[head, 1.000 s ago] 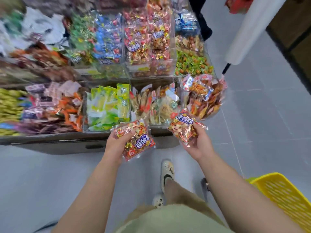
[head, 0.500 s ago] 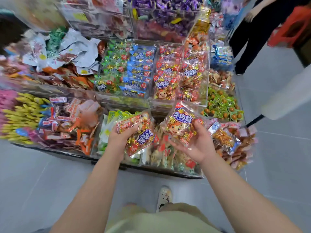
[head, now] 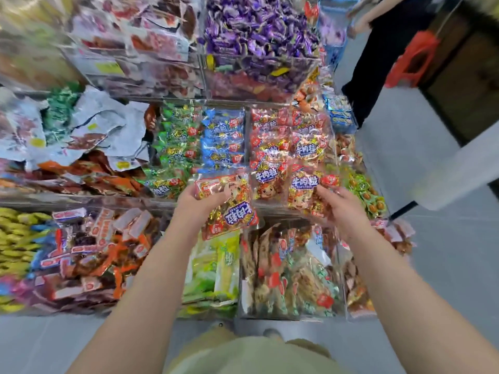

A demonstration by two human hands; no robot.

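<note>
Fingers gripping, right hand (head: 340,209) has moved red packet (head: 306,191) to 12 o'clock bin (head: 248,130), left hand (head: 195,204) holds second packet (head: 229,211); shelving looks imminent.

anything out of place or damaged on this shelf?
Minor only. Left pack, gripped by the left hand, is upside down, label inverted; right pack in the right hand reads upright. A few yellow wrappers lie among the purple candies. No spill or tear visible.

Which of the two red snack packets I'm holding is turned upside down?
The packet in your left hand: its blue label reads upside down and tilted. The other packet, in your right hand, shows its label upright.
</note>
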